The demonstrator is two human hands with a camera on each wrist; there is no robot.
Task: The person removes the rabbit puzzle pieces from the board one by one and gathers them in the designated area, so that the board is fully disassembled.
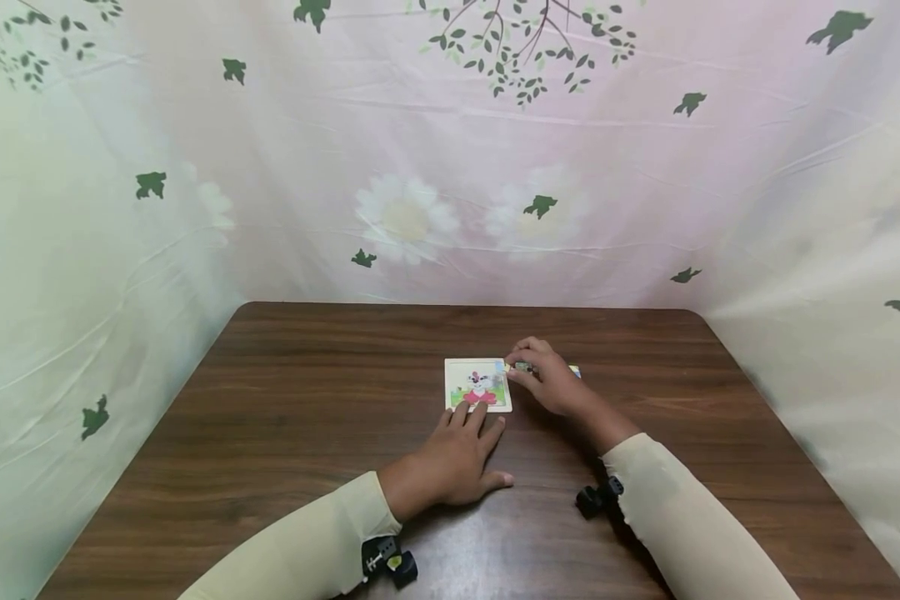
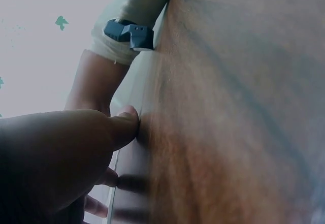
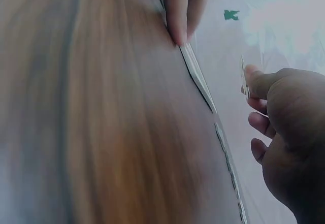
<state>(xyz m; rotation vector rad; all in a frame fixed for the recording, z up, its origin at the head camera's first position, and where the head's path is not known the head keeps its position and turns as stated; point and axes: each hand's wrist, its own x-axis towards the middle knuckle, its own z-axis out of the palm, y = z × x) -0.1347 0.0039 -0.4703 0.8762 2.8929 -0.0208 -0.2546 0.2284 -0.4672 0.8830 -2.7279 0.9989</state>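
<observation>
A small square picture board (image 1: 457, 373) with a cartoon animal in pink lies on the table. My left hand (image 1: 457, 462) rests at its near edge, its straight fingertips touching the board and its thumb spread to the right. Above the board's right side, my right hand (image 1: 547, 377) pinches a small thin flat piece (image 3: 245, 84) between thumb and fingers. In the right wrist view this piece is held up off the table, seen nearly edge-on. Behind the right hand lie other colourful flat bits (image 1: 574, 371), mostly hidden by it.
The brown wood-grain table (image 1: 307, 400) extends around both hands. A pale cloth (image 1: 465, 150) printed with leaves and flowers hangs behind the table and along both sides. Each sleeve carries a small black wrist camera (image 1: 598, 497).
</observation>
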